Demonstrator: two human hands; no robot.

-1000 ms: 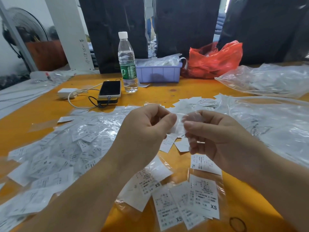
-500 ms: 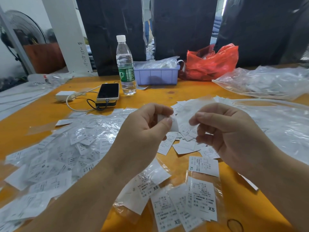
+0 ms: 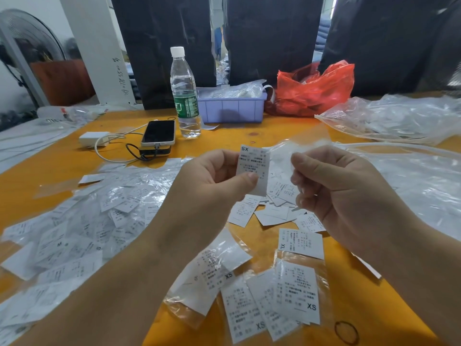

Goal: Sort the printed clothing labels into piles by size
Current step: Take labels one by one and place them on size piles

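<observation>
At frame centre, the left hand [image 3: 209,181] pinches a white printed XS label [image 3: 253,168], held upside down above the orange surface [image 3: 249,136]. The right hand [image 3: 334,191] pinches a clear plastic sleeve [image 3: 299,143] just beside it.

Left: heap of labels [image 3: 74,233] on the table [image 3: 249,138].
Near: XS pile [image 3: 274,303], XL label [image 3: 300,243] behind it.
Far: bottle [image 3: 184,96], then tray [image 3: 230,108], bag [image 3: 314,88] rightward.
Right: plastic sheeting [image 3: 411,181], contents unclear.

At the frame's centre my left hand [image 3: 214,181] pinches an XS label [image 3: 253,168] upside down, while my right hand [image 3: 334,188] pinches its clear sleeve [image 3: 294,146].
</observation>
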